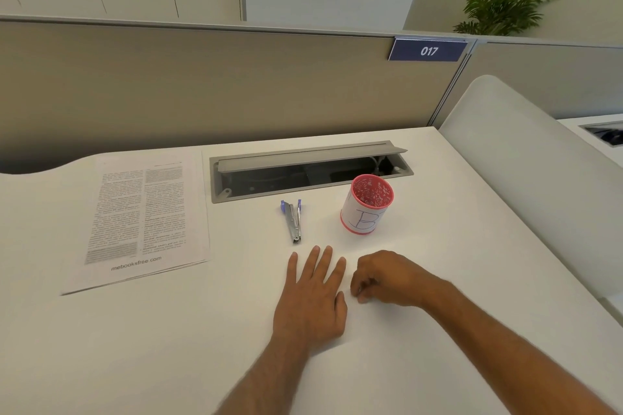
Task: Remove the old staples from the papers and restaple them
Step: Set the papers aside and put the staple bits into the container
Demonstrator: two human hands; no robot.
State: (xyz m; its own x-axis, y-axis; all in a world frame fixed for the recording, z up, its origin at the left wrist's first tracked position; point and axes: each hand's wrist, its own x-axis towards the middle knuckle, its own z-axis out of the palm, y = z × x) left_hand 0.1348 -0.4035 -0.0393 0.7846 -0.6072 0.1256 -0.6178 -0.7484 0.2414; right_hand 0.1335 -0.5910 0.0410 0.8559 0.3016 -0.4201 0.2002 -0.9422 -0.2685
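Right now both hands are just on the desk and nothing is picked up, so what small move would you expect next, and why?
Probably the left hand, lying flat with straight fingers, slides left toward the stack of papers to draw it closer. The papers lie off to the left, apart from both hands, and the stapler lies untouched just ahead. The right hand rests with curled fingers; whether it pinches anything is unclear.

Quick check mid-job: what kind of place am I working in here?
Most likely an open-plan office workstation: a white desk with a cable tray, fabric partition and a desk-number sign 017.

Bright, even indoor light; faint soft shadows on the white desk (438,280); wide-angle bending at edges; slight blur.
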